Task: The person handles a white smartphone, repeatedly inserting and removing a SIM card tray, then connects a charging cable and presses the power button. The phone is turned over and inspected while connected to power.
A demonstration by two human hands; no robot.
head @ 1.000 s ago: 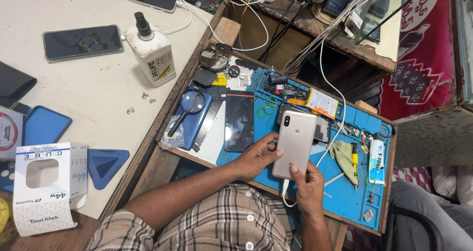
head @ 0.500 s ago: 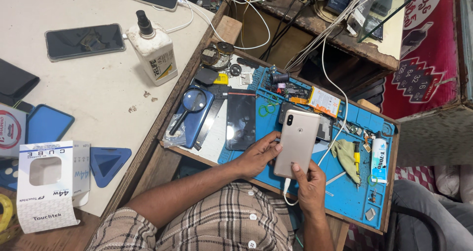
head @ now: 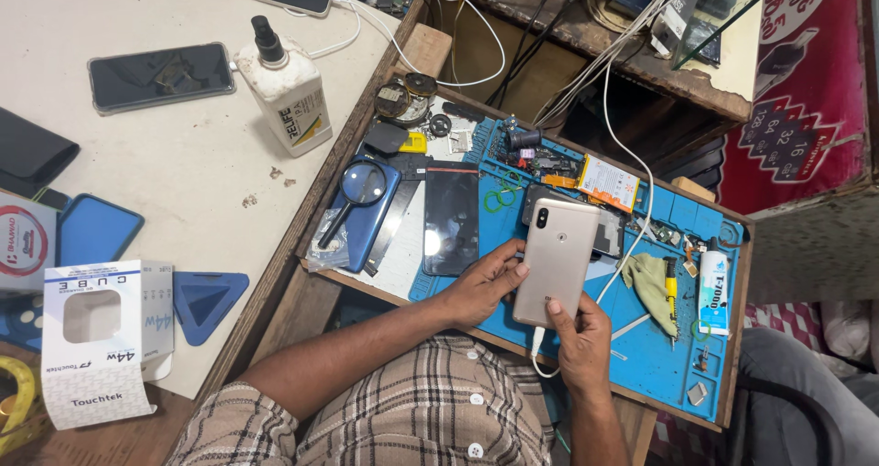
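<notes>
A: Phone (head: 556, 260), gold back, camera side up, held over the blue mat (head: 659, 356) on the tray. Charging lead plugged in at its lower end (the white one that trails off toward the far shelf).

B: Hands?

A: Left hand (head: 481, 287) grips the phone's left edge, fingers curled against it. Right hand (head: 579, 338) cups the bottom end, thumb lying on the back cover. Both closed on the phone; neither is free.

B: Condition of the item?

A: Back cover appears seated, no gap showing from this view. Front face cannot be seen. By my reading the unit is closed up or close to it; whether it is fully finished cannot be told from here.

B: Loose stock nearby?

A: Dark screen panel (head: 450, 217), lying flat just left of the phone. Magnifying glass (head: 357, 191) on a blue case, left of that. Battery (head: 608, 180) with orange label, beyond the phone. Yellow-handled tool (head: 670, 281) and white tube (head: 713, 278), right side of the mat. Small parts scattered at the far edge.

B: On the worktop?

A: White bottle (head: 288, 86) with black nozzle, black phone (head: 161, 75) face up, white box (head: 105, 338) (windowed) near the front.
</notes>
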